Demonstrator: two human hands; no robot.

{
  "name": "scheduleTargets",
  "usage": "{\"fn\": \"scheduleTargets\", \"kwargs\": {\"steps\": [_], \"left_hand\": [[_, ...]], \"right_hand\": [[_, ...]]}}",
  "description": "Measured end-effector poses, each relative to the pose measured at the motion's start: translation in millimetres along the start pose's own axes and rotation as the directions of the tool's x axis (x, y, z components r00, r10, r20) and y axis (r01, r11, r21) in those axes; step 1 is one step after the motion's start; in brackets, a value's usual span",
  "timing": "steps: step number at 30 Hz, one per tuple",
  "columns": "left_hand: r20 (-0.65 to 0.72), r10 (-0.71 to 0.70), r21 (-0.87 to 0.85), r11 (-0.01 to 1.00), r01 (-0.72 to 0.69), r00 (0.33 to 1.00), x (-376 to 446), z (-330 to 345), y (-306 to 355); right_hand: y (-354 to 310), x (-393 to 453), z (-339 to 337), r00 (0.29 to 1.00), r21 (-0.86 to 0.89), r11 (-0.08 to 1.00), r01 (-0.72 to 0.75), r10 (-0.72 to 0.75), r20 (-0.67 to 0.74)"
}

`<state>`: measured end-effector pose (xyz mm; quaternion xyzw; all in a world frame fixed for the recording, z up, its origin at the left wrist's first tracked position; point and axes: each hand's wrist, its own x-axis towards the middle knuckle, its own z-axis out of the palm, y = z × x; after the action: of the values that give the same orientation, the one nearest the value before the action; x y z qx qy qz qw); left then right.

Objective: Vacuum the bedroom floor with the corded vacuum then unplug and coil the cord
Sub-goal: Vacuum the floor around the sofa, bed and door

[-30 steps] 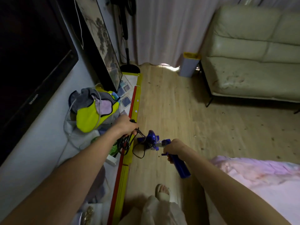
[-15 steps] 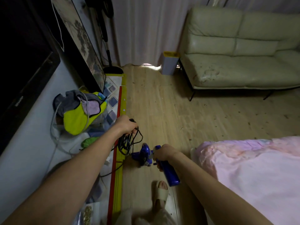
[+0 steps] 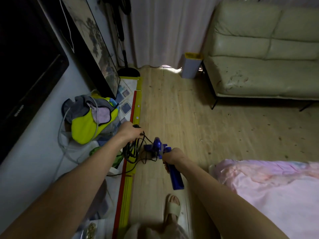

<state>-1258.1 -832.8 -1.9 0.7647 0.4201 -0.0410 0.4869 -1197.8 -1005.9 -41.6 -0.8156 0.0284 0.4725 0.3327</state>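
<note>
A small blue corded vacuum [image 3: 159, 147] hangs low over the wooden floor [image 3: 189, 121]. My right hand [image 3: 173, 156] is closed around its blue handle [image 3: 176, 177], which slants back toward me. My left hand [image 3: 130, 131] grips a bunch of looped black cord [image 3: 133, 150] just left of the vacuum. The loops dangle under my fist, and one strand trails left to a white plug block [image 3: 113, 170] by the wall.
A pile of grey and yellow clothes [image 3: 89, 119] lies at the left beside a long yellow and red strip [image 3: 128, 171]. A pale sofa [image 3: 264, 54] and a small bin [image 3: 191, 65] stand ahead, pink bedding [image 3: 269, 190] at right. My sandalled foot [image 3: 172, 207] is below.
The view swung right, then back left. Both hands kept their grip; the cord loops hang a little lower and the vacuum sits slightly farther from my left hand.
</note>
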Motion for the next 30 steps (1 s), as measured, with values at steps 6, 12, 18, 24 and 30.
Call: {"fn": "scheduleTargets", "kwargs": {"steps": [6,12,18,24,30], "left_hand": [[-0.035,-0.059,-0.104,0.993,0.055,0.998,36,-1,18],[-0.062,-0.112,-0.13,0.986,0.104,0.992,88,-5,52],[-0.07,-0.177,-0.136,0.977,0.166,0.982,132,3,62],[-0.111,-0.219,-0.156,0.967,0.201,0.969,165,-2,80],[-0.154,-0.202,-0.175,0.969,0.175,0.967,190,-11,101]], "right_hand": [[-39,56,-19,1.0,-0.068,0.998,0.01,-0.01,-0.002],[-95,115,-40,0.998,-0.133,0.989,0.068,-0.066,0.023],[-132,170,-67,0.998,-0.112,0.992,0.053,-0.049,0.037],[-156,211,-83,0.995,-0.139,0.99,0.015,-0.001,0.095],[-179,227,-92,0.995,-0.163,0.985,0.064,-0.05,0.091]]}}
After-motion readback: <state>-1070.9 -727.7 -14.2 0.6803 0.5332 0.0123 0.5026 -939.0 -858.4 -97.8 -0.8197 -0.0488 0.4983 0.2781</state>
